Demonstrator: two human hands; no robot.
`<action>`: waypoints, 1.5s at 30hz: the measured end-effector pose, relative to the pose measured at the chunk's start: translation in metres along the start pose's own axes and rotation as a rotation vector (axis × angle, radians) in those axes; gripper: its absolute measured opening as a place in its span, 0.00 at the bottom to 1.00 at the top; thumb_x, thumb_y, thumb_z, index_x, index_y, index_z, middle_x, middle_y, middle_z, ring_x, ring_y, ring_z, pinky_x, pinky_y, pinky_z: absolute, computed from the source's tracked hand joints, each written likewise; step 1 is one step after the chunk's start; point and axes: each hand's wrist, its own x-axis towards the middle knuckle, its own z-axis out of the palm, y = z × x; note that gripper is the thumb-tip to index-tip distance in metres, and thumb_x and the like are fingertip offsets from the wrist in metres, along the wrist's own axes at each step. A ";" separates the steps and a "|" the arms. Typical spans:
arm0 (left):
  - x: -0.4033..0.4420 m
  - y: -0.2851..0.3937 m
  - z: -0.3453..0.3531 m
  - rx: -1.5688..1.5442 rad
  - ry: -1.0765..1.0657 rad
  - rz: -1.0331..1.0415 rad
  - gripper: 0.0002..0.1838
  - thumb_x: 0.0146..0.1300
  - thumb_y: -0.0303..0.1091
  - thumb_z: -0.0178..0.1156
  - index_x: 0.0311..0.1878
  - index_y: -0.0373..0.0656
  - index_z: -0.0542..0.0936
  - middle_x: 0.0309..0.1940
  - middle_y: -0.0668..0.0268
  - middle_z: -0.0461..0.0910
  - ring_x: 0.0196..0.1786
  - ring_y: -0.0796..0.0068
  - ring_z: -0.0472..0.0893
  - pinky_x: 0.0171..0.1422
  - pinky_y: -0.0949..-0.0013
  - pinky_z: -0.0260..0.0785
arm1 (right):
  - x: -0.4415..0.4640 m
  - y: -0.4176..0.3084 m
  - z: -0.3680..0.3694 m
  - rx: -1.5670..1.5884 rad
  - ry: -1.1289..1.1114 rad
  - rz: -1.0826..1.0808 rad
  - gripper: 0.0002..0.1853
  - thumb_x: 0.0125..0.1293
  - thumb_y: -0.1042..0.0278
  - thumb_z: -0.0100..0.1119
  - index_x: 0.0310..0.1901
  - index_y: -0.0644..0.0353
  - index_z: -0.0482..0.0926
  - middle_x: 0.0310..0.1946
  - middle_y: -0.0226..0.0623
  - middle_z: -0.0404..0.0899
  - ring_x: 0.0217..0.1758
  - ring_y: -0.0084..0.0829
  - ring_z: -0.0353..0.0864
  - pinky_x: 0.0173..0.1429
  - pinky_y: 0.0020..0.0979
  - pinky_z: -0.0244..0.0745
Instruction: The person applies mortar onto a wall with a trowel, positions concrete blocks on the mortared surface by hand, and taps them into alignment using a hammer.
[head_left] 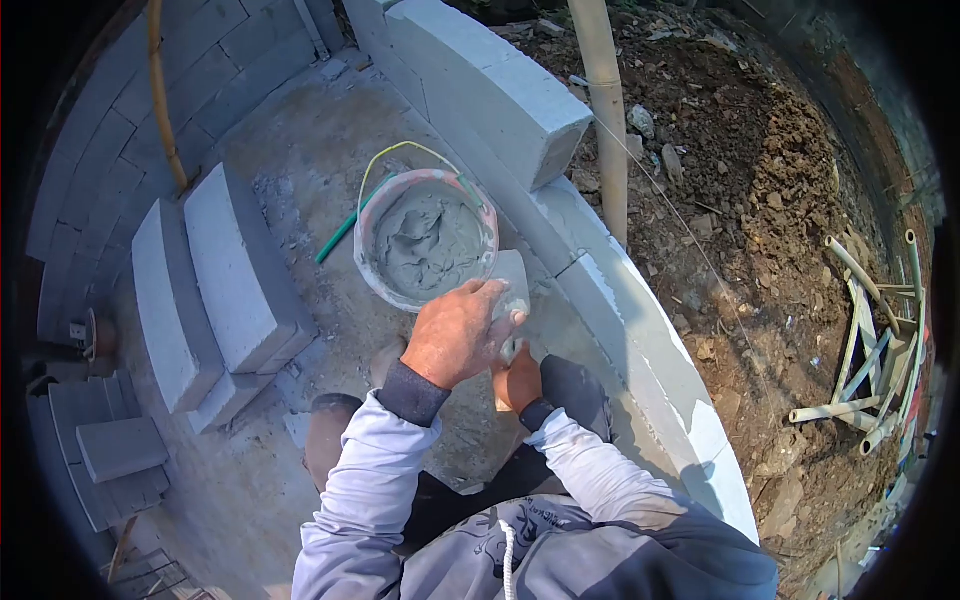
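Observation:
Grey wet mortar point(430, 235) fills much of a round bucket point(372, 262) with a whitish, smeared rim, standing on the floor in front of me. Just nearer than the bucket, my right hand point(517, 380) is closed around the handle of a trowel point(514, 280), whose flat grey blade points away from me beside the bucket's right side. My left hand point(455, 330) is closed at the blade, its fingers bent against it and covering part of it. The thumb of one hand lies near the handle.
A low wall point(600, 290) of pale blocks curves along my right, with a string line and a bamboo pole point(603, 120) beside it. Loose blocks point(235, 270) stand at left. Beyond the wall lie soil point(740, 200) and pipes point(850, 408). A green hose piece point(343, 236) lies by the bucket.

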 end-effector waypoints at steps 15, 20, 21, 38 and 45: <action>0.021 -0.082 -0.035 -0.450 0.018 -0.286 0.19 0.61 0.45 0.59 0.45 0.38 0.77 0.37 0.52 0.79 0.43 0.48 0.80 0.49 0.52 0.71 | 0.001 -0.115 -0.029 -0.234 -0.071 -0.349 0.24 0.64 0.60 0.60 0.53 0.70 0.66 0.44 0.63 0.74 0.47 0.64 0.75 0.49 0.47 0.70; 0.006 -0.174 -0.038 -0.687 0.326 -0.619 0.23 0.64 0.48 0.58 0.53 0.38 0.78 0.46 0.49 0.80 0.49 0.51 0.80 0.54 0.57 0.71 | 0.085 -0.126 0.039 -0.619 -0.326 -0.116 0.30 0.62 0.55 0.60 0.56 0.75 0.68 0.54 0.66 0.71 0.56 0.61 0.72 0.58 0.47 0.70; -0.010 -0.201 -0.025 -0.704 0.464 -0.682 0.23 0.65 0.48 0.57 0.53 0.37 0.78 0.44 0.50 0.81 0.47 0.54 0.81 0.54 0.60 0.71 | 0.083 -0.155 0.043 -0.746 -0.334 -0.140 0.33 0.62 0.55 0.60 0.57 0.79 0.67 0.55 0.67 0.70 0.62 0.59 0.68 0.65 0.46 0.65; -0.243 -0.380 -0.031 -1.688 1.180 -1.997 0.35 0.71 0.59 0.42 0.71 0.44 0.59 0.60 0.53 0.72 0.58 0.58 0.75 0.58 0.46 0.66 | 0.214 -0.391 0.276 -0.558 -0.675 -0.360 0.35 0.57 0.52 0.61 0.56 0.78 0.70 0.48 0.66 0.77 0.55 0.58 0.76 0.60 0.42 0.71; -0.209 -0.411 -0.019 -1.813 1.632 -2.082 0.37 0.69 0.64 0.40 0.70 0.44 0.61 0.64 0.58 0.69 0.65 0.62 0.69 0.62 0.39 0.61 | 0.371 -0.557 0.456 -0.634 -0.448 -0.961 0.41 0.59 0.44 0.61 0.61 0.76 0.66 0.57 0.65 0.71 0.63 0.58 0.68 0.66 0.43 0.65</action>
